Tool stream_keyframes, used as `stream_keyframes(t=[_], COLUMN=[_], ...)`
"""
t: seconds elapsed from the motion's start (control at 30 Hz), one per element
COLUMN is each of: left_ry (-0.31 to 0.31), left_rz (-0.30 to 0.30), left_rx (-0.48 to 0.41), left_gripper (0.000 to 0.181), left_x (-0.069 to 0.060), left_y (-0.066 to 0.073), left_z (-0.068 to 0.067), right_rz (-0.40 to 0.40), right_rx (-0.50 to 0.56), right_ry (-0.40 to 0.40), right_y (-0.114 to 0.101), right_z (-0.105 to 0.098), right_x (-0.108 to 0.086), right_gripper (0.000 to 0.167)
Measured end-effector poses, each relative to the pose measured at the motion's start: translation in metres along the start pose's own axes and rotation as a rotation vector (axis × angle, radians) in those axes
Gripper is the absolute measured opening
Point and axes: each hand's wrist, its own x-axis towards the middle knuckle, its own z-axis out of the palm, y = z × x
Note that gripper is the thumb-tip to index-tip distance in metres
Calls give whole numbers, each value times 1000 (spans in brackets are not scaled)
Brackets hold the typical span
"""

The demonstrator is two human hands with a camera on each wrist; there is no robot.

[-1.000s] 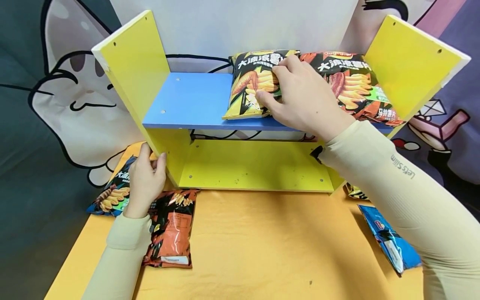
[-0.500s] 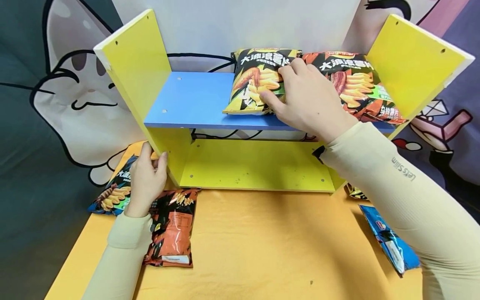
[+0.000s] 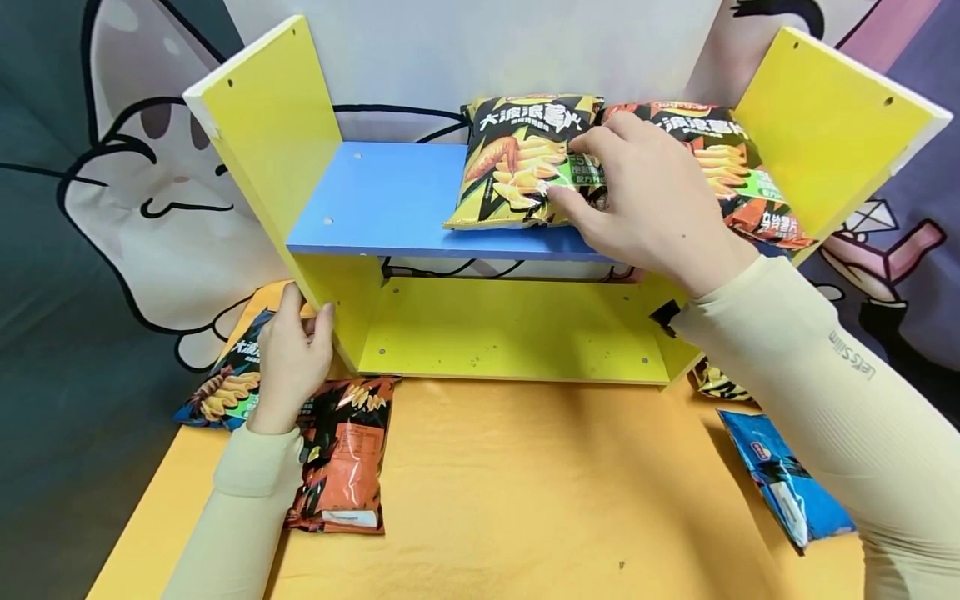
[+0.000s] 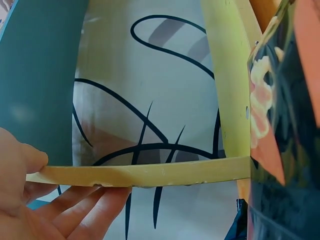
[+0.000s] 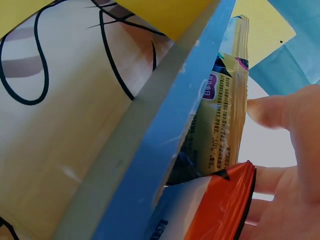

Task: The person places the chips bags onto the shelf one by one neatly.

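Observation:
A yellow-and-black bag of potato chips [image 3: 510, 167] leans back on the blue shelf board [image 3: 390, 192]. My right hand [image 3: 660, 204] is at its right side, thumb and fingers spread over the front without gripping; the thumb tip looks to be at the bag's edge in the right wrist view. Beside it, against the right panel, stands a red-and-black chip bag [image 3: 772, 221], partly covered by that hand. Low on the rack's left side panel [image 4: 150, 175], my left hand [image 3: 295, 358] grips the edge, thumb on one face and fingers on the other.
A red chip bag [image 3: 348, 475] lies on the orange table [image 3: 510, 500] by my left wrist, with a blue-black bag [image 3: 228, 392] behind. At right lie a blue bag [image 3: 795, 487] and a partly hidden yellow one [image 3: 716, 383]. A yellow lower board [image 3: 510, 329] sits beneath.
My right hand has shifted right across the chip bags, baring more of the yellow bag's front and covering more of the red one. The left hand keeps its place.

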Motion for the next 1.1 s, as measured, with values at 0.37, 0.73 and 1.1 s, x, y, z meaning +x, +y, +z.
stream_keyframes(t=[0.37, 0.73, 1.1], left_ry=[-7, 0, -15], left_rz=[-18, 10, -8], left_rx=[5, 1, 6], left_gripper=[30, 29, 30], left_x=[-2, 0, 1], left_y=[-3, -4, -4], left_z=[2, 2, 2], right_rz=[-172, -283, -141], right_rx=[139, 233, 217], right_ry=[268, 341, 274], right_y=[2, 7, 52], right_z=[4, 8, 55], right_x=[-31, -91, -169], right_gripper=[31, 28, 11])
